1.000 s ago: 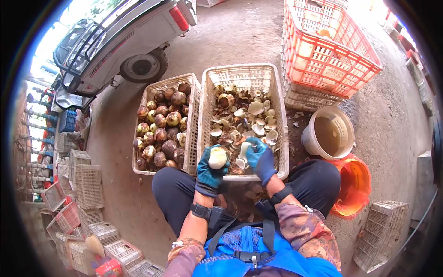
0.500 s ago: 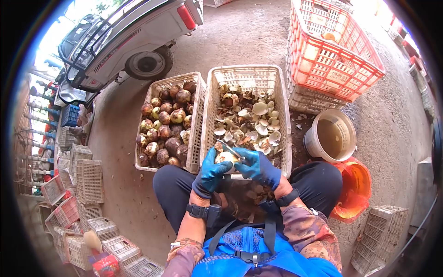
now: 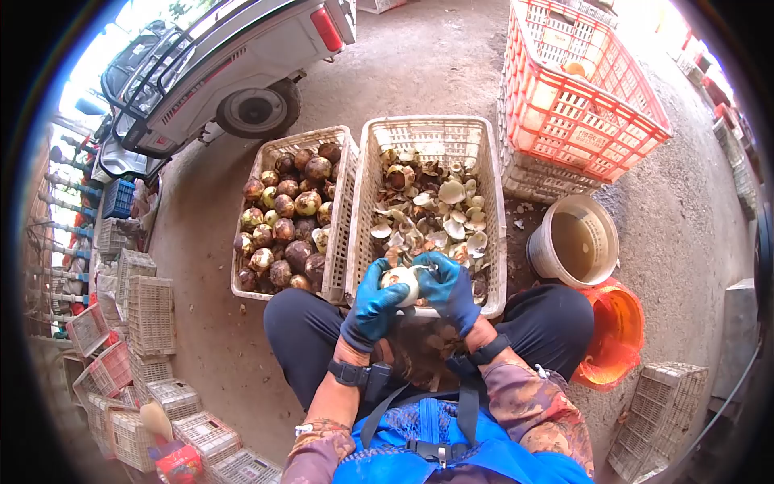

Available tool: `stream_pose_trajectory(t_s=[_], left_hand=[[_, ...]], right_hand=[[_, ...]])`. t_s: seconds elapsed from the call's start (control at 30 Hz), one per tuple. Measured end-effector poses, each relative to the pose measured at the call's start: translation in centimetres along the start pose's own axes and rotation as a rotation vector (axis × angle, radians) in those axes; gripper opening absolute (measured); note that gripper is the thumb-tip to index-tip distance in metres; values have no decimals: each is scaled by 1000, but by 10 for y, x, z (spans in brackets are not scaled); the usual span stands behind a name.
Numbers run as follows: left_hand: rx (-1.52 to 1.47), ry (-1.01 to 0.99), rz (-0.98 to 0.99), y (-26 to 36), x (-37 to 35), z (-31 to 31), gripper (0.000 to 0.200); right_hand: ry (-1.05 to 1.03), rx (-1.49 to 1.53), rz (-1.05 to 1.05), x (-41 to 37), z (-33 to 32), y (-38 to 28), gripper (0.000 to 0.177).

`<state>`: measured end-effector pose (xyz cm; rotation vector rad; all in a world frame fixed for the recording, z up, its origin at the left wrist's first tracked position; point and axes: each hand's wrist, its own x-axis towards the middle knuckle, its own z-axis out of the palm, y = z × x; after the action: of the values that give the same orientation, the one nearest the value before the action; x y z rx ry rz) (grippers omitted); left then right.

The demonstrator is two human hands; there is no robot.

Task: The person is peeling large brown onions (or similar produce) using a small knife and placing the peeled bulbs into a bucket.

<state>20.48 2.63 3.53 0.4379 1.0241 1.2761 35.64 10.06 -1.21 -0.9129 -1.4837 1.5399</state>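
In a blue glove, my left hand [image 3: 372, 305] is closed around a round, partly peeled bulb-like vegetable [image 3: 401, 282], pale with brown patches. My right hand [image 3: 451, 297], also gloved, grips a small knife [image 3: 421, 268] against the vegetable's right side; only a bit of its blade shows. Both hands are over the near edge of a white plastic crate [image 3: 492, 161] that holds peelings [image 3: 453, 192] and cut pale pieces. Left of it stands a second crate [image 3: 345, 165] full of whole brown-skinned vegetables [image 3: 307, 203].
A white bucket [image 3: 610, 242] of murky liquid stands to the right, with an orange container [image 3: 633, 331] nearer me. Behind are stacked crates topped by a red one [image 3: 592, 121]. A cargo tricycle [image 3: 234, 68] is parked at the far left, above more stacked crates [image 3: 151, 315].
The knife has turned and shifted along the vegetable, so less blade shows. More pale flesh is visible on the vegetable. My right hand has rotated slightly; the left keeps its hold.
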Motion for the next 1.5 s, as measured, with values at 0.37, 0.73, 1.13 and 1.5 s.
stream_pose_trajectory(t_s=[0.37,0.73,1.13,1.5], left_hand=[[157,128,213,-14,10,8,60],[411,84,160,5,7,4,66],[485,35,219,-6,6,6,86],[-227,-97,95,-13,9,-6,46]], right_hand=[[178,65,75,2,-2,16,18],[-77,350,377,0,-3,-13,27],[-95,280,241,6,-6,-7,32],[174,340,252,11,-10,-14,16]])
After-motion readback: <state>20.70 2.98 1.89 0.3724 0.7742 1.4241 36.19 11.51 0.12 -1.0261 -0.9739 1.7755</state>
